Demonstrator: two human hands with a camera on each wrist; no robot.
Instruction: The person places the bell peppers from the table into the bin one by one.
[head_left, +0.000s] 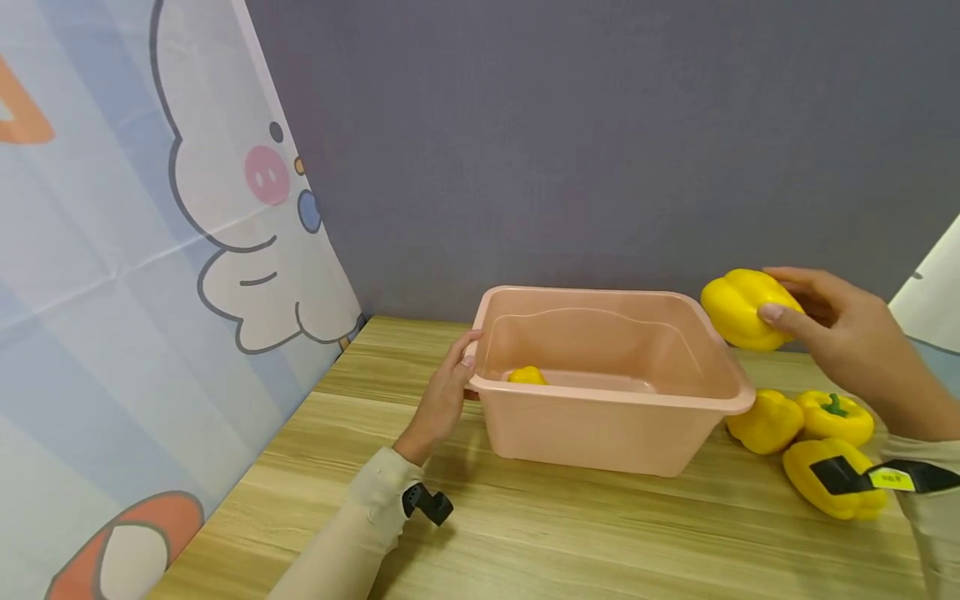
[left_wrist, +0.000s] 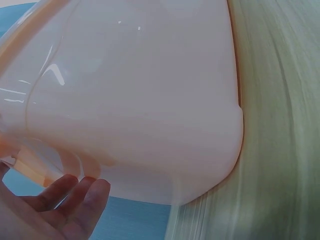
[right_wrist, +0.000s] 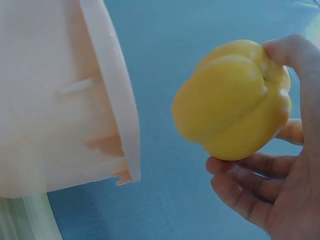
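Observation:
A pink plastic tub (head_left: 592,433) stands on the table, a yellow bell pepper (head_left: 527,375) partly visible inside near its left end. My left hand (head_left: 442,396) grips the tub's left rim, thumb on top; the left wrist view shows its fingers (left_wrist: 92,200) beneath the rim. Just above and outside the tub's right end, my right hand (head_left: 847,333) holds another yellow bell pepper (right_wrist: 232,102) between thumb and fingers. Three more yellow peppers lie right of the tub: one beside its wall (head_left: 765,421), one with a green stem (head_left: 843,421), and one nearer (head_left: 847,504), partly covered by the wrist camera.
The wood-grain table (head_left: 562,533) extends in front of the tub and to its left. A grey partition (head_left: 585,142) rises behind it. On the left hangs a cartoon-print cloth (head_left: 112,292).

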